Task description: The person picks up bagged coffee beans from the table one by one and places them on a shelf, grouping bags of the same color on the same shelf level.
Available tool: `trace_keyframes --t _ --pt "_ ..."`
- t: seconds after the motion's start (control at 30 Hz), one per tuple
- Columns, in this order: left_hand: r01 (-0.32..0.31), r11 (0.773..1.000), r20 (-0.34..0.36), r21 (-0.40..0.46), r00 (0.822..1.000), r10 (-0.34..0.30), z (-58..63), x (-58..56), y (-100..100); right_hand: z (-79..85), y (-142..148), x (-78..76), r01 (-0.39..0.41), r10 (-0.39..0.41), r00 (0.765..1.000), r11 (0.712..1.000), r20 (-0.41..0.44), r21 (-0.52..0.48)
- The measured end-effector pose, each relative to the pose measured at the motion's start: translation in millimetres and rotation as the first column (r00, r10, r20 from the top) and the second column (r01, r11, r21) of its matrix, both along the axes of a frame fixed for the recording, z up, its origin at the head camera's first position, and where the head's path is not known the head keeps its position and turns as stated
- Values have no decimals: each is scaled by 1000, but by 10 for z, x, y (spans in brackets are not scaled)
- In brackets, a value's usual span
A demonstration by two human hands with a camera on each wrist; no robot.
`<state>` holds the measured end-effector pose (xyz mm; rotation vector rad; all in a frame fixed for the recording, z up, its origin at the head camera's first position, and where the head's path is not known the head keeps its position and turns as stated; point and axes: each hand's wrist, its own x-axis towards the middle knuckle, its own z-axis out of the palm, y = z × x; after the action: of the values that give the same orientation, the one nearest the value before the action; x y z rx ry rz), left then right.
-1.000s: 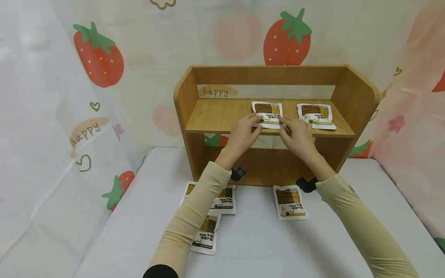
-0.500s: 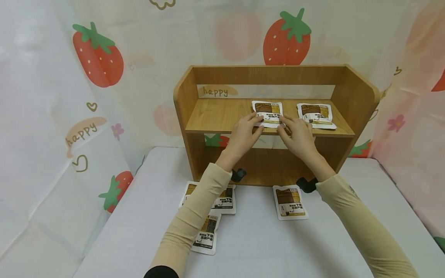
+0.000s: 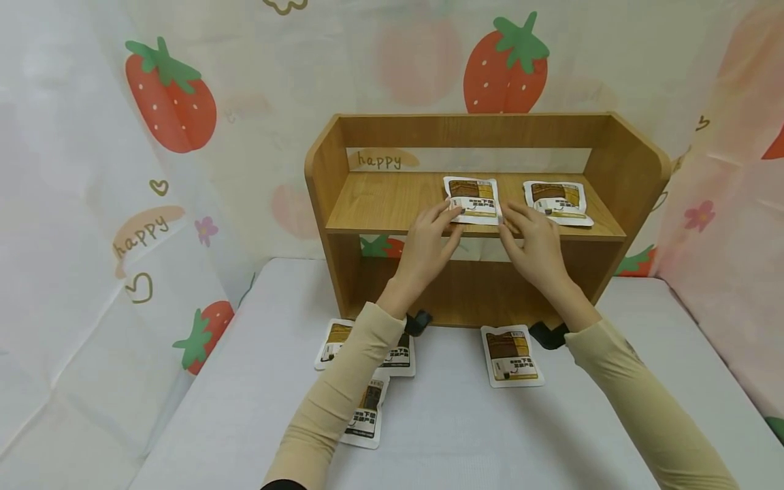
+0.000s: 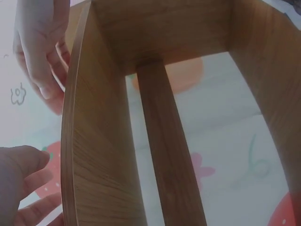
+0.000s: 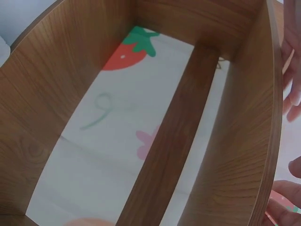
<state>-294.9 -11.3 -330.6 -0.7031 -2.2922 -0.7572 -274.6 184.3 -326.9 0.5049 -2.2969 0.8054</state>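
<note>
On the upper board of a small wooden shelf (image 3: 373,207) lies a white flat pouch (image 3: 473,190) with a brown picture and black print. My left hand (image 3: 422,245) rests its fingertips on the pouch's lower left edge, fingers loosely extended. Close by its right edge, my right hand (image 3: 540,248) has its fingers spread and holds nothing. A matching pouch (image 3: 557,197) lies farther right on the same board. In the left wrist view, the left hand (image 4: 28,183) shows relaxed fingers beside the board edge; the right wrist view shows the right hand (image 5: 287,200) partly.
One more pouch (image 3: 511,357) lies on the white table (image 3: 447,422) before the shelf. Several others, including a pouch (image 3: 367,412) nearer the front, lie partly under the left sleeve (image 3: 343,388). Below the upper board is the lower compartment (image 3: 478,292). A strawberry-print sheet (image 3: 275,136) hangs behind.
The right hand has drawn slightly right, off the pouch's right edge. My left hand has dipped a little and stays at the left edge. The pouches keep their places.
</note>
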Motion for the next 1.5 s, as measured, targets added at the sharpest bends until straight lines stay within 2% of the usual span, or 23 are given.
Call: trace_keyframes --t 0.27,0.57,0.7,0.87,1.0,1.13,1.37,1.5 --pt "37 997 -89 71 996 -31 -99 90 -1 -78 45 67 -100 92 992 990 -85 -99" --pt "142 982 -187 127 975 -117 -304 171 4 -226 103 177 -108 98 991 986 -87 -125" --pt "166 978 -222 125 965 -136 -407 209 21 -311 142 219 -136 123 984 985 -125 -103" --pt "176 981 -235 86 960 -152 -553 263 66 -414 174 262 -155 131 974 980 -184 -124" --pt "168 984 -220 56 964 -152 -648 313 89 -483 186 299 -153 123 971 979 -207 -133" --pt "169 985 -175 38 971 -160 -707 349 99 -535 198 332 -161 132 969 979 -211 -127" --pt "179 984 -49 17 983 -178 -816 403 105 -655 239 392 -156 136 976 981 -169 -115" --pt "183 983 37 15 982 -184 -886 431 123 -762 284 407 -159 143 978 982 -152 -104"
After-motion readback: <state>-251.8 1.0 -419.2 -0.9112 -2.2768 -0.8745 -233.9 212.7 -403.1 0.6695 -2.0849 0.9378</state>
